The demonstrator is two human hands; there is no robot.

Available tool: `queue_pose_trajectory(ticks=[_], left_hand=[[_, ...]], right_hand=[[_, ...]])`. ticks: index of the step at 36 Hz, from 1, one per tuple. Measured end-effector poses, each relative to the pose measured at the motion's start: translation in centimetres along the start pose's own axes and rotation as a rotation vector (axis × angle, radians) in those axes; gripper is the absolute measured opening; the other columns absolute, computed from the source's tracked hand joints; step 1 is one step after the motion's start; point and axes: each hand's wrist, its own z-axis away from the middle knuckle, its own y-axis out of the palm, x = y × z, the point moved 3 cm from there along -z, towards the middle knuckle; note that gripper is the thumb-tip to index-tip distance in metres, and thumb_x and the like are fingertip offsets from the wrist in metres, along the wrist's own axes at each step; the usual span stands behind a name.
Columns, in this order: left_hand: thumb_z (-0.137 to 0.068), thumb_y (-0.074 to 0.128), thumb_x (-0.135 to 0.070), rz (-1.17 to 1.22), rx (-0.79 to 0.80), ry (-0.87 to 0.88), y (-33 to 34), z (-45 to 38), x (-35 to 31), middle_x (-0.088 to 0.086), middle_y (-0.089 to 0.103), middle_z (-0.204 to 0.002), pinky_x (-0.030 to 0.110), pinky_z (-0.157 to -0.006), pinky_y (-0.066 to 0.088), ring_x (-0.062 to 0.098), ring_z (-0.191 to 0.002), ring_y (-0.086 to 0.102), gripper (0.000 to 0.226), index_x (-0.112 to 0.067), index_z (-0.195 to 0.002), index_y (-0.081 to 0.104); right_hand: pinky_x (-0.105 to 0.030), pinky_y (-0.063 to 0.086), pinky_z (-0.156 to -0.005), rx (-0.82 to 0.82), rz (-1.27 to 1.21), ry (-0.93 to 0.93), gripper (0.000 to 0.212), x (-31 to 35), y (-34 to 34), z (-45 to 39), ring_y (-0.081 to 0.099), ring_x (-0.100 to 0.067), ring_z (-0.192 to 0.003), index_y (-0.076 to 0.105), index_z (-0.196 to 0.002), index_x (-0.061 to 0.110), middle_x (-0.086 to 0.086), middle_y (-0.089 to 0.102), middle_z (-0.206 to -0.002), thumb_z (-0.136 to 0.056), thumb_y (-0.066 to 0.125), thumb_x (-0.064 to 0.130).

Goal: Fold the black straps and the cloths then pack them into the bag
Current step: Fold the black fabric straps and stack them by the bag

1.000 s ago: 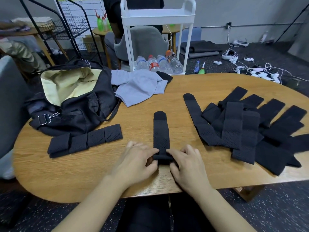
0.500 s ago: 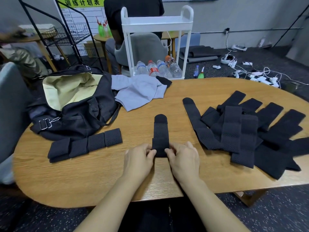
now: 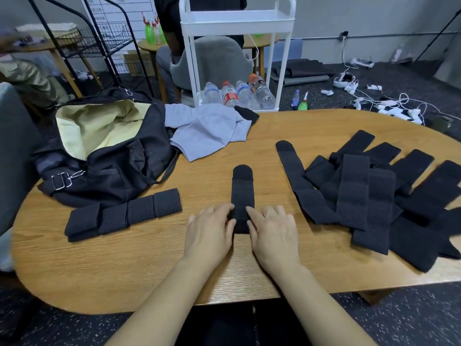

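A black strap [image 3: 242, 193] lies lengthwise in the middle of the wooden table [image 3: 149, 265], its near end folded over itself. My left hand [image 3: 210, 232] and my right hand [image 3: 270, 233] flank that folded end, fingertips pressing on it from both sides. A row of several folded black straps [image 3: 124, 213] sits to the left. A pile of unfolded straps [image 3: 374, 193] spreads over the right side. Grey cloths [image 3: 207, 131] lie at the back. The black bag [image 3: 104, 151] with pale lining stands open at the far left.
A white cart [image 3: 237, 26] with water bottles [image 3: 237, 96] stands behind the table beside a grey chair where a person sits. Black wire racks are at the back left. Cables and chargers litter the floor at the right.
My hands have rolled the strap's near end forward, away from me, so the fold is thicker and the flat length shorter. The fingers have shifted from pinching to pressing on the fold.
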Motion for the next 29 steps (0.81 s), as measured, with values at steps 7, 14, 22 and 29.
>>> queue_pose_trajectory(ticks=[7,14,22,29], left_hand=[[-0.100,0.048,-0.027,-0.054,0.049,0.170,0.3,-0.3,0.4,-0.006,0.050,-0.126,0.031,-0.083,0.020,0.018,-0.117,0.042,0.034,-0.025,-0.132,0.060],[-0.092,0.052,-0.046,-0.081,0.244,0.280,-0.7,-0.9,0.0,-0.009,0.042,-0.141,0.026,-0.102,0.019,0.012,-0.130,0.032,0.052,-0.018,-0.136,0.053],[-0.095,0.044,-0.047,-0.175,0.245,0.339,-1.6,0.3,-0.2,-0.007,0.050,-0.136,0.029,-0.105,0.021,0.013,-0.124,0.038,0.052,-0.022,-0.140,0.051],[-0.097,0.052,-0.036,0.039,0.138,0.264,-1.2,2.1,0.4,-0.015,0.060,-0.131,0.023,-0.090,0.021,0.008,-0.121,0.047,0.039,-0.030,-0.136,0.056]], right_hand=[[-0.031,0.028,-0.063,0.012,0.030,-0.085,0.016,-0.1,0.2,-0.3,0.050,-0.024,-0.077,0.073,-0.089,0.016,-0.001,0.055,-0.081,-0.074,0.079,0.019],[-0.033,0.036,-0.066,0.110,0.035,-0.166,0.012,-0.4,0.3,-0.8,0.055,-0.021,-0.092,0.071,-0.084,0.019,0.008,0.065,-0.096,-0.072,0.074,0.021],[-0.035,0.030,-0.084,0.353,-0.116,-0.142,0.054,-0.5,-1.3,0.7,0.043,-0.018,-0.110,0.068,-0.107,0.018,0.010,0.058,-0.120,-0.076,0.031,0.043],[-0.030,0.022,-0.086,0.342,-0.260,0.006,0.038,-1.0,-1.7,2.0,0.039,-0.012,-0.118,0.061,-0.127,0.027,0.016,0.057,-0.126,-0.090,0.051,0.021]])
